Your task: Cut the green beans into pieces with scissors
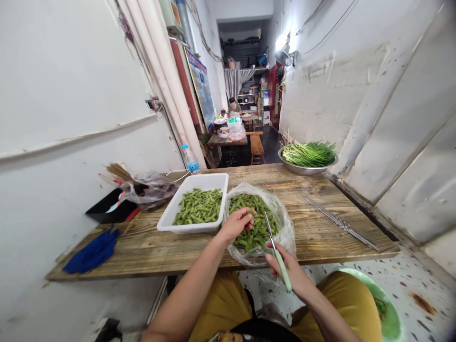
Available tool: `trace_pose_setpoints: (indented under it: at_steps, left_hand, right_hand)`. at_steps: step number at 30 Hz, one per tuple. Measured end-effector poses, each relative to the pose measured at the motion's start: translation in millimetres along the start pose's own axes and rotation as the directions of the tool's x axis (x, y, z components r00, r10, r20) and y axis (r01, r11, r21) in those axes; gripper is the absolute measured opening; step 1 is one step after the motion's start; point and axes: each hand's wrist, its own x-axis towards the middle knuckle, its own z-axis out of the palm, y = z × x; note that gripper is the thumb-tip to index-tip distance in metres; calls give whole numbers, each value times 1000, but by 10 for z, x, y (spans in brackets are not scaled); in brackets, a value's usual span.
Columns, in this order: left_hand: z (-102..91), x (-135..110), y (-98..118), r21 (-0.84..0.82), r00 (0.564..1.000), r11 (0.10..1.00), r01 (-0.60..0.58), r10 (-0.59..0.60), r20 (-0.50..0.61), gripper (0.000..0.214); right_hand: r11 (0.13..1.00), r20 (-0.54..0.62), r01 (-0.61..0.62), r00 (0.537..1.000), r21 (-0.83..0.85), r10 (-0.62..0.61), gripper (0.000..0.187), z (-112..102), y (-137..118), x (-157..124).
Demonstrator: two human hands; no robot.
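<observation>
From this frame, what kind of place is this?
Probably a small eatery's prep corridor: the left hand reaches into a bag of green pods on a wooden table, the right hand holds scissors, a metal bowl of greens sits nearby, and dining tables stand farther back.

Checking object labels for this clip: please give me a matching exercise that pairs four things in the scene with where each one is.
Things:
1. white tray
2. metal bowl
3. scissors
4. blue cloth

Places:
A. in the right hand
B. far right corner of the table
C. just left of the plastic bag
D. near left end of the table

Pairs: 1-C, 2-B, 3-A, 4-D
</observation>
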Motion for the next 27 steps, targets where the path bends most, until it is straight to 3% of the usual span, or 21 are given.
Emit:
trace_pose_setpoints:
  at_steps: [4,12,18,27]
  left_hand:
    - [27,-87,-8,-95,999,995,24,-21,39,37]
    - [24,-159,-14,208,999,978,-32,38,-23,34]
    - [-12,-200,65,308,988,939,-152,148,37,25]
    - [-14,-231,112,359,986,925,-128,81,145,27]
  right_hand:
    - [991,-42,32,998,-129,-37,56,-2,-64,-6]
    - [903,-60,145,981,-405,-185,51,-77,-181,34]
    - [892,-32,175,978,-417,-207,50,-79,-204,23]
    - [921,60,234,972,-311,-227,45,-154,-114,25]
